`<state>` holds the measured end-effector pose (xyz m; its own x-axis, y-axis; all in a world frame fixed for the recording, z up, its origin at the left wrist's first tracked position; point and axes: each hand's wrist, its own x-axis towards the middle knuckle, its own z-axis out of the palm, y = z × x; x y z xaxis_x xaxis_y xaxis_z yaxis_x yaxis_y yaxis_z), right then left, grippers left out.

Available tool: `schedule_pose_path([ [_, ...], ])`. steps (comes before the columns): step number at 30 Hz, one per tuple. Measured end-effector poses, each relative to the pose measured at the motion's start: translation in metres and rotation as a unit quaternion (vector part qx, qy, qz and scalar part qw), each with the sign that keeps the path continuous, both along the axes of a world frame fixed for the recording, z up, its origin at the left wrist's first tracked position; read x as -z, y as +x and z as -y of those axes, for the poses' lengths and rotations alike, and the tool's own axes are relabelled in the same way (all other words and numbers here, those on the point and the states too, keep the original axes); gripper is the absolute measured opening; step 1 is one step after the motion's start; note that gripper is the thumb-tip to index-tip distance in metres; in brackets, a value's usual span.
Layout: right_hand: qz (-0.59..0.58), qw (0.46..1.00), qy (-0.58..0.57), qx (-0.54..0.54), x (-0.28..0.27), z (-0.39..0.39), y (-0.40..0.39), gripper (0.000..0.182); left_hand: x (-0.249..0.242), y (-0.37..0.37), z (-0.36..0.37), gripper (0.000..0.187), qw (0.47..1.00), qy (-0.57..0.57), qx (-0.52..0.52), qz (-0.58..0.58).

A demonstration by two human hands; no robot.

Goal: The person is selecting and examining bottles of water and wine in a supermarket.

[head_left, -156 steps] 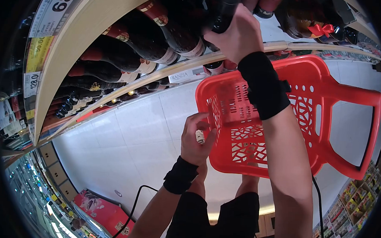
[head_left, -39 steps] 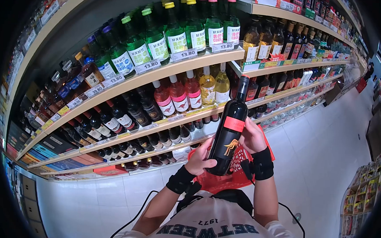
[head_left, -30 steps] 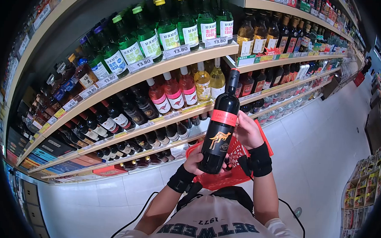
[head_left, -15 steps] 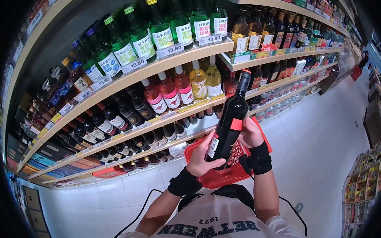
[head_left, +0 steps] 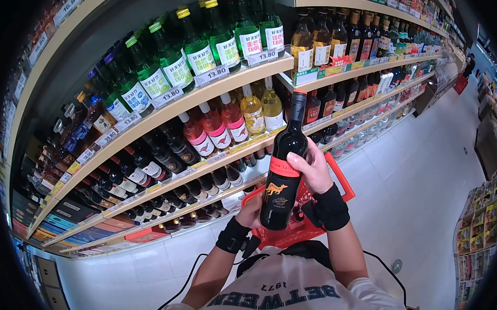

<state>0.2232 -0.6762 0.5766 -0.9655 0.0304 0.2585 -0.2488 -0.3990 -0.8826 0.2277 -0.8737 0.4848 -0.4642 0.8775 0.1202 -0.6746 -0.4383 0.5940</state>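
A dark wine bottle (head_left: 283,178) with a red band, an orange animal picture and a red-rimmed cap is held almost upright, its front label facing me. My right hand (head_left: 313,166) wraps round its right side, the thumb over the red band. At the bottle's lower left is my left hand (head_left: 250,211), its fingers partly hidden behind the glass. Both wrists wear black bands. Behind and below the bottle is a red shopping basket (head_left: 340,178), largely covered by the hands and bottle.
Long curved shelves (head_left: 207,86) of bottles run from the left to the back right, with green bottles (head_left: 200,56) on an upper level. A snack display (head_left: 480,237) stands at the right. Far down the aisle is a person (head_left: 470,66). Pale floor tiles (head_left: 390,205) show.
The bottle has been turned so its front label shows, and it stands more upright. My right hand has moved onto its red band; my left hand has shifted lower and left.
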Motion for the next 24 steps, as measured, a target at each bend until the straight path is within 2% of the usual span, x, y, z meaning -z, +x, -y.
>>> schedule_pose_path([
  [1, -0.014, 0.998, 0.047, 0.032, -0.002, 0.002, 0.001, 0.051, 0.004, -0.003, 0.002, 0.096, 0.993, -0.051, -0.066, -0.086],
  [2, -0.009, 0.997, 0.051, 0.053, 0.0, 0.004, 0.001, 0.06, 0.005, -0.008, 0.002, 0.095, 0.971, -0.102, -0.131, -0.171],
  [3, -0.009, 0.994, 0.084, 0.074, 0.004, 0.004, 0.0, 0.061, 0.001, -0.01, 0.002, 0.094, 0.935, -0.151, -0.194, -0.254],
  [5, -0.01, 0.981, 0.15, 0.119, 0.011, 0.005, -0.004, 0.064, -0.004, -0.008, -0.001, 0.099, 0.905, -0.188, -0.251, -0.288],
  [7, 0.016, 0.977, 0.155, 0.146, 0.01, 0.011, -0.005, 0.065, -0.016, 0.0, -0.01, 0.104, 0.869, -0.245, -0.281, -0.325],
  [8, 0.033, 0.97, 0.173, 0.165, 0.012, 0.013, -0.006, 0.065, -0.006, -0.001, -0.016, 0.107, 0.802, -0.294, -0.333, -0.398],
  [9, 0.05, 0.963, 0.191, 0.183, 0.012, 0.014, -0.007, 0.065, -0.011, 0.0, -0.015, 0.105, 0.825, -0.285, -0.326, -0.363],
  [12, 0.084, 0.985, 0.097, 0.112, 0.005, 0.005, -0.004, 0.065, -0.025, -0.004, -0.012, 0.096, 0.881, -0.221, -0.316, -0.273],
  [13, 0.12, 0.983, 0.099, 0.096, 0.0, -0.002, -0.002, 0.056, -0.027, -0.007, -0.008, 0.095, 0.914, -0.185, -0.282, -0.227],
  [15, 0.092, 0.995, 0.007, -0.026, 0.003, -0.019, -0.009, 0.047, -0.029, -0.009, 0.003, 0.091, 0.963, -0.114, -0.208, -0.128],
  [19, 0.057, 0.991, -0.041, -0.116, -0.013, -0.022, -0.017, 0.05, -0.034, -0.005, 0.009, 0.088, 0.995, -0.012, -0.09, -0.032],
  [20, 0.022, 0.982, -0.035, -0.183, 0.004, -0.033, -0.028, 0.054, -0.032, -0.003, 0.011, 0.09, 0.996, -0.013, -0.081, -0.024],
  [24, 0.037, 0.985, -0.043, -0.161, -0.012, -0.009, -0.027, 0.063, -0.02, 0.001, 0.006, 0.087, 0.994, 0.097, 0.015, 0.055],
])
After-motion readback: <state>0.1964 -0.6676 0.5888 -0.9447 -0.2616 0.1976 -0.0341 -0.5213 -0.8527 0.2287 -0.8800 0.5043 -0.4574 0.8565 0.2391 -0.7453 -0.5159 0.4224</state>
